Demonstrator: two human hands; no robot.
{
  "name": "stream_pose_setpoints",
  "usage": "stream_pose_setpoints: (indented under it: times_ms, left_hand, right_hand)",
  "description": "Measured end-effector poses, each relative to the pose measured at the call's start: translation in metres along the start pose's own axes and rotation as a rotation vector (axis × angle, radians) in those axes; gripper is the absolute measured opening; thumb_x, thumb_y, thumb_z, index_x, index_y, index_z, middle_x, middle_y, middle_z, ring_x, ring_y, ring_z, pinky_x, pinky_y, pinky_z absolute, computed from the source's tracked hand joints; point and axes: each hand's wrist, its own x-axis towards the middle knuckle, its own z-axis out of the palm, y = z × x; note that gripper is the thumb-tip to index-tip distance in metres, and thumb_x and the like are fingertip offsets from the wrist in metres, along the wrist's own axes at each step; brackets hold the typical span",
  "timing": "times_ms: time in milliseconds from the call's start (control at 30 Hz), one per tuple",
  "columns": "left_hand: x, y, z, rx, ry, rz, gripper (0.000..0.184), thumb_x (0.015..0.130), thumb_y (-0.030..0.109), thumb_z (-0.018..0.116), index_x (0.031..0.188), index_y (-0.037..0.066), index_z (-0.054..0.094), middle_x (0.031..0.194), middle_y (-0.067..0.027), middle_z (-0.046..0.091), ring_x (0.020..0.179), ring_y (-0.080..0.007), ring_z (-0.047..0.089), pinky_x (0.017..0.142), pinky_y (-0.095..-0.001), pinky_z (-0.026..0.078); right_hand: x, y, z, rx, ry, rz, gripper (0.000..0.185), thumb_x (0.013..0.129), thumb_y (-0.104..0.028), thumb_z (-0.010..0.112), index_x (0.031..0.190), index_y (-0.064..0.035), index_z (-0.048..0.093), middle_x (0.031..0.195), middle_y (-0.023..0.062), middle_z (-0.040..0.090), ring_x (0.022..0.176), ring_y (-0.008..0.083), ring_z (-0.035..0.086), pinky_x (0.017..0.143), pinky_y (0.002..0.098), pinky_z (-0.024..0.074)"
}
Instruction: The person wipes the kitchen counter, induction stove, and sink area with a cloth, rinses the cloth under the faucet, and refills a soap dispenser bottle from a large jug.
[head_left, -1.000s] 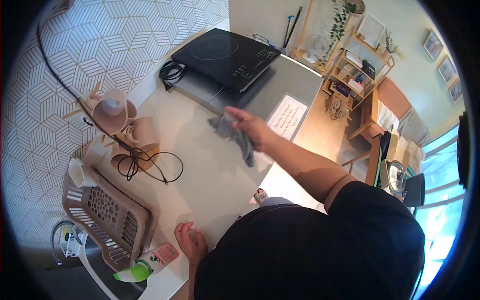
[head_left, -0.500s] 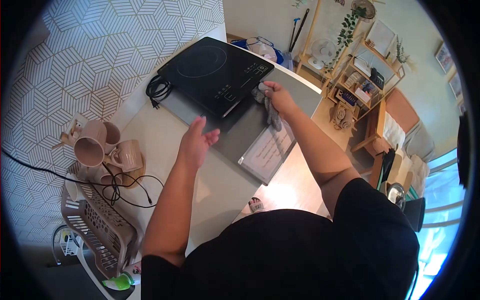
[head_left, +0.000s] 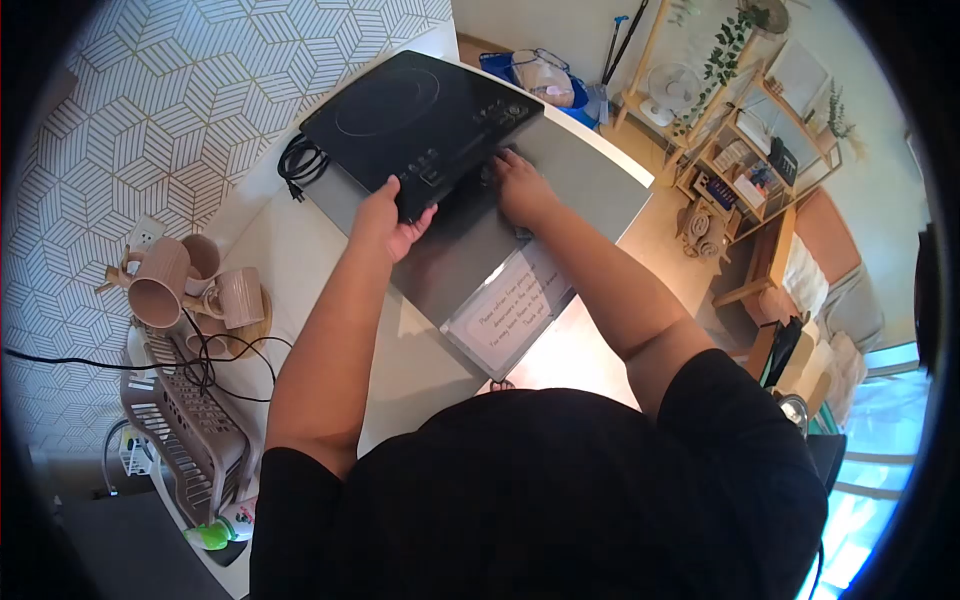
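A black induction cooktop (head_left: 400, 125) rests on the grey surface, its near edge tilted up slightly. My left hand (head_left: 388, 222) grips its near left corner, thumb on top and fingers underneath. Close to the near edge, my right hand (head_left: 522, 188) presses down on the grey surface with a grey cloth (head_left: 523, 233) beneath it. Most of the cloth is hidden by the hand. A printed sign (head_left: 508, 315) in a clear sleeve lies below my right forearm.
At the left, several pinkish mugs (head_left: 158, 283) hang on a wooden stand, beside a brown dish rack (head_left: 190, 440) and a loose black cable (head_left: 240, 350). The cooktop's coiled cord (head_left: 300, 160) lies by the wall. A shelf (head_left: 745, 165) stands across the room.
My left hand has moved from the air onto the cooktop's corner and taken hold of it. My right hand has lowered the dangling cloth onto the surface beside the cooktop's near edge.
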Motion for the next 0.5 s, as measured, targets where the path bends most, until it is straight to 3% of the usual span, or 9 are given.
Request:
stream_pose_setpoints:
  times_ms: [233,500]
  left_hand:
    - [-0.016,0.048,0.014,-0.109,0.003,0.075,0.03,0.099,0.02,0.05,0.121,-0.001,0.046,0.117,-0.0232,0.055,0.095,-0.036,0.061,0.065,-0.0319,0.057]
    - [-0.014,0.049,0.012,-0.092,-0.012,0.097,0.03,0.099,0.016,0.049,0.121,-0.004,0.043,0.118,-0.026,0.053,0.094,-0.035,0.061,0.066,-0.0317,0.057]
  right_hand:
    - [0.023,0.003,0.025,-0.053,0.07,-0.115,0.046,0.088,-0.011,0.046,0.132,-0.0011,0.05,0.138,0.0213,0.048,0.132,0.0349,0.043,0.11,0.0406,0.0357]
    - [0.031,-0.074,0.042,-0.12,-0.074,-0.207,0.052,0.085,-0.013,0.05,0.134,0.0028,0.048,0.141,0.0215,0.047,0.133,0.0321,0.042,0.113,0.0388,0.0317]
